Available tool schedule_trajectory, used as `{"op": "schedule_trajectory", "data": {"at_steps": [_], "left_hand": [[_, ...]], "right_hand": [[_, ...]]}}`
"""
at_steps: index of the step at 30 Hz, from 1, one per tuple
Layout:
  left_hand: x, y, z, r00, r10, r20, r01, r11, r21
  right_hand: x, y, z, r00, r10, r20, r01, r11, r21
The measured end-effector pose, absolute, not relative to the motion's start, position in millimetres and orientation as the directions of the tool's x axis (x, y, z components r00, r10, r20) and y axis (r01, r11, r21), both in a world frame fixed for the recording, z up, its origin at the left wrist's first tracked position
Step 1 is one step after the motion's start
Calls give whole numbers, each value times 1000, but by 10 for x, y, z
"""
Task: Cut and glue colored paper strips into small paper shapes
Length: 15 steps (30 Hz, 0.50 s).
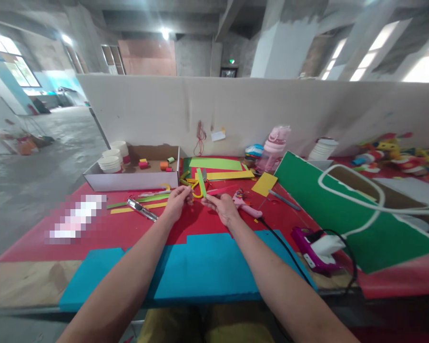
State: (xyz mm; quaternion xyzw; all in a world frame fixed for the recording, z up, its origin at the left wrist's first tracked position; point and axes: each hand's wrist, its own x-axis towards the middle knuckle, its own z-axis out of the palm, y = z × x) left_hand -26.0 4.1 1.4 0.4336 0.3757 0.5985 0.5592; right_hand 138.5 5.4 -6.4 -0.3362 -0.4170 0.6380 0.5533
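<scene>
My right hand pinches the lower end of a light green strip that stands up from the fingertips. To its left, my left hand has thumb and fingers pressed together; whether anything small is between them I cannot make out. Behind the hands lie scissors with yellow handles, partly hidden by the strip. A pink glue gun rests just right of my right hand. Left of my left hand are a utility knife and yellow strips on the red table cover.
An open box with paper cups and small coloured rolls stands back left. A pink bottle is behind, a green board leans right. A purple power strip with cables sits front right. Blue sheets line the front edge.
</scene>
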Motion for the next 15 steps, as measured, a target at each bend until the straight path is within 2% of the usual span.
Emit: {"op": "schedule_trajectory", "data": {"at_steps": [2, 4, 10, 15], "left_hand": [[-168, -14, 9, 152, 983, 101, -305, -51, 951], [-103, -52, 2, 224, 969, 105, -263, -43, 964], [-94, -42, -43, 162, 976, 143, -247, -100, 964], [-87, -23, -67, 92, 989, 115, -265, -87, 960]], "right_hand": [[1346, 36, -67, -143, 989, 37, -446, -31, -895], [1319, 24, -68, -126, 991, 44, -456, -18, -890], [1300, 24, -65, -142, 988, 59, -431, -8, -902], [1278, 27, -81, -114, 992, 58, -432, 3, -902]]}}
